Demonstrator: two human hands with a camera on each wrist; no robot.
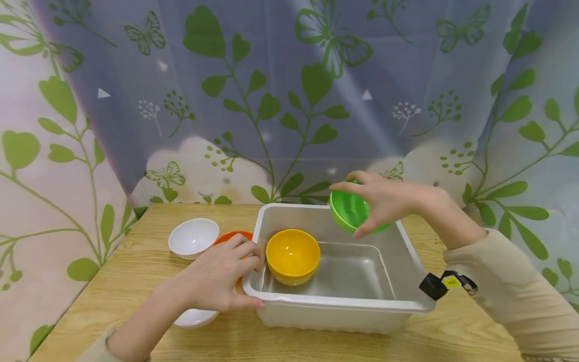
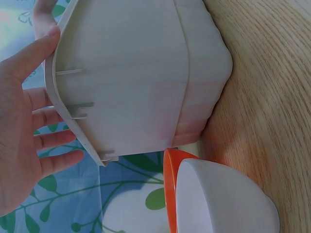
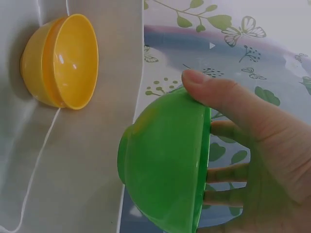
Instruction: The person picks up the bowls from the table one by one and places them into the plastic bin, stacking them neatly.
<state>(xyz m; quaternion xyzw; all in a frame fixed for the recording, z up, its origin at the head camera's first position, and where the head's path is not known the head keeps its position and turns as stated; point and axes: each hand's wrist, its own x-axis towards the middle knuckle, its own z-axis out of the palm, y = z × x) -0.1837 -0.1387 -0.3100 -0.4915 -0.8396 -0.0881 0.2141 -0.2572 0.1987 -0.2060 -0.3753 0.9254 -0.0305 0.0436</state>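
Observation:
My right hand (image 1: 384, 198) holds a green bowl (image 1: 348, 208) by its rim, tilted, above the back right of a pale grey tub (image 1: 339, 301). In the right wrist view the thumb lies on the outside of the green bowl (image 3: 165, 165) and the fingers reach inside its rim. Inside the tub, at its left, sit yellow bowls (image 3: 77, 63), which look nested. My left hand (image 1: 221, 274) grips the tub's left rim near the front corner, fingers over the edge and thumb at the front. An orange bowl (image 1: 235, 234) stands left of the tub, partly hidden by that hand.
On the wooden table (image 1: 135, 281), a white bowl (image 1: 194, 239) stands at the back left beside the orange one. Another white bowl (image 1: 195, 318) shows below my left wrist. A leaf-patterned curtain (image 1: 280, 100) hangs behind the table.

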